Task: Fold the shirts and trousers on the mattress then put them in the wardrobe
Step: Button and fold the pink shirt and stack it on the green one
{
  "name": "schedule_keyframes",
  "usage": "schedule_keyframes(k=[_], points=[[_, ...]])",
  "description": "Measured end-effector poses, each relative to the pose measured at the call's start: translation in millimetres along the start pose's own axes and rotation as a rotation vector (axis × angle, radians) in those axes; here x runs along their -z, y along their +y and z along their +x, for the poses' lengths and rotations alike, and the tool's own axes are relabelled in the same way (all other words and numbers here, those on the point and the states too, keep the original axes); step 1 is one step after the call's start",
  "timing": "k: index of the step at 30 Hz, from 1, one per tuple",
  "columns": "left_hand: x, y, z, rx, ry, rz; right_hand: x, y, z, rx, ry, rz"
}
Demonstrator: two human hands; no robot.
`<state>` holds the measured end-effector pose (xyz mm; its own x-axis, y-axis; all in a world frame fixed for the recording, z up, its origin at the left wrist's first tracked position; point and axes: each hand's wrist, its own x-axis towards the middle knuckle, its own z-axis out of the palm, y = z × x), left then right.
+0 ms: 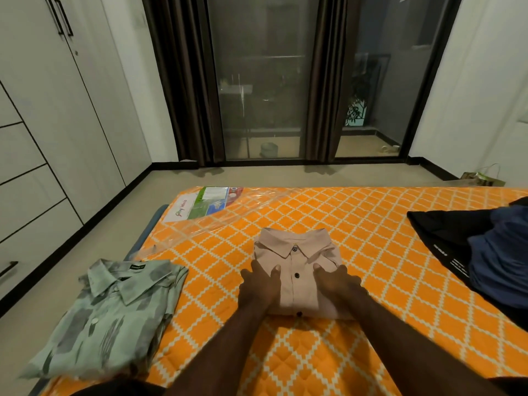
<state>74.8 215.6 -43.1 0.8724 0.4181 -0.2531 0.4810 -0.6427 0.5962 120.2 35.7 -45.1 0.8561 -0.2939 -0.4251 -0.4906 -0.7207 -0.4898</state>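
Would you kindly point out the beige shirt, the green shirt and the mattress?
beige shirt (296,285): head view, on its button placket.
green shirt (110,317): head view, on its chest.
mattress (371,267): head view, bare orange quilting.

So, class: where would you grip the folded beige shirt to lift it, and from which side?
Grip its two long side edges, coming in from left and right, reaching under. The beige shirt lies as a flat folded rectangle, so support along both sides should keep the layers together.
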Motion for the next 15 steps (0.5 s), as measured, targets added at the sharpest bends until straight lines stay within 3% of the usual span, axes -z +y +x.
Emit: schedule_keyframes(k=[10,15], points=[[-4,2,7,0.062,-0.161,-0.403,-5,11,18,0.087,-0.104,0.465],[-8,-2,10,0.067,-0.191,-0.576,-8,14,24,0.158,-0.154,0.533]])
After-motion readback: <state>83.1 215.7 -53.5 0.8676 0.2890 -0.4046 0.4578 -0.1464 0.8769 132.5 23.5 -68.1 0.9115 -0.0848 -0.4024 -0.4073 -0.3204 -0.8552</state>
